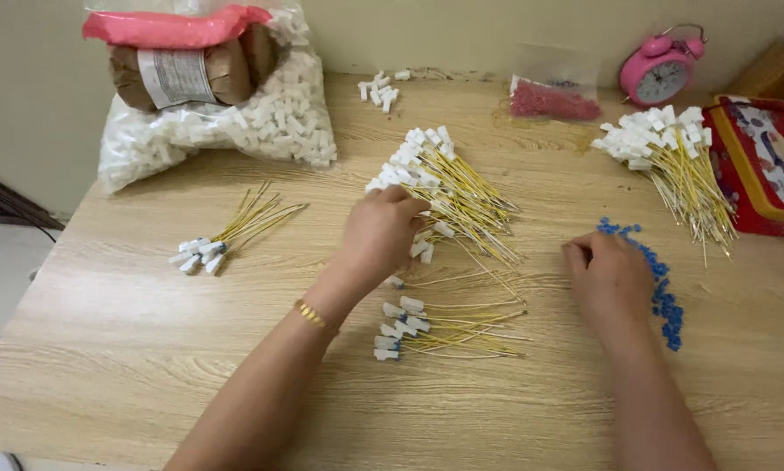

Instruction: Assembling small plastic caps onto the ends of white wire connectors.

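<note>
Fingers of the left hand (pixel 381 234) curl onto the white-capped yellow wire bundle (pixel 448 192) — wires trailing down-right from those fingertips — while the right hand (pixel 608 277) pinches among blue beads (pixel 662 296) just beside it.

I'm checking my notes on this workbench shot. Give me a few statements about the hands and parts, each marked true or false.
1. The left hand rests on the middle pile of yellow wires. True.
2. The right hand is beside the blue pieces. True.
3. The alarm clock is green. False: it is pink.
4. The bag of white connectors sits at the table's near right corner. False: it is at the far left.
5. A bracelet is on the left wrist. True.
</note>
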